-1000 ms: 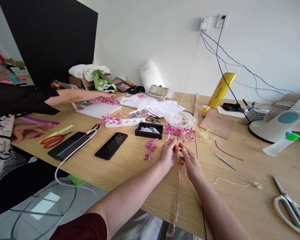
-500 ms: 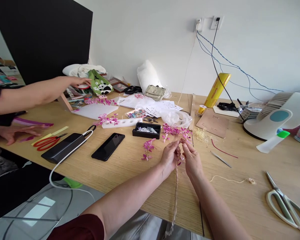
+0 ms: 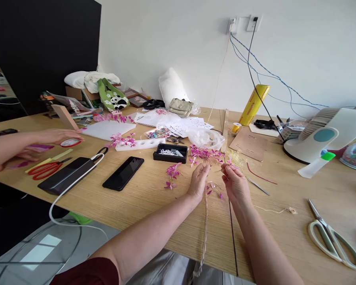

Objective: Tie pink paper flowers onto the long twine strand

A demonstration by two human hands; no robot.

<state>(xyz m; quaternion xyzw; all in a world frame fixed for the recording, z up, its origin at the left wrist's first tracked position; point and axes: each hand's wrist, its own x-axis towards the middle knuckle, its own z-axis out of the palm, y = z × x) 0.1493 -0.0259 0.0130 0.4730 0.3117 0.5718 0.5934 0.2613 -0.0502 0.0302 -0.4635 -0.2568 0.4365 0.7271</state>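
Braided cord (image 3: 206, 221) hangs from left grip (image 3: 199, 181); scissors (image 3: 324, 225) right.

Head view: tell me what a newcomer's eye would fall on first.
Probably the left hand and right hand, close together over the middle of the table, with a braided cord running from the left one past the near edge. Vivid pink flowers lie just beyond them. The bright yellow roll, tilted at the back right, also stands out.
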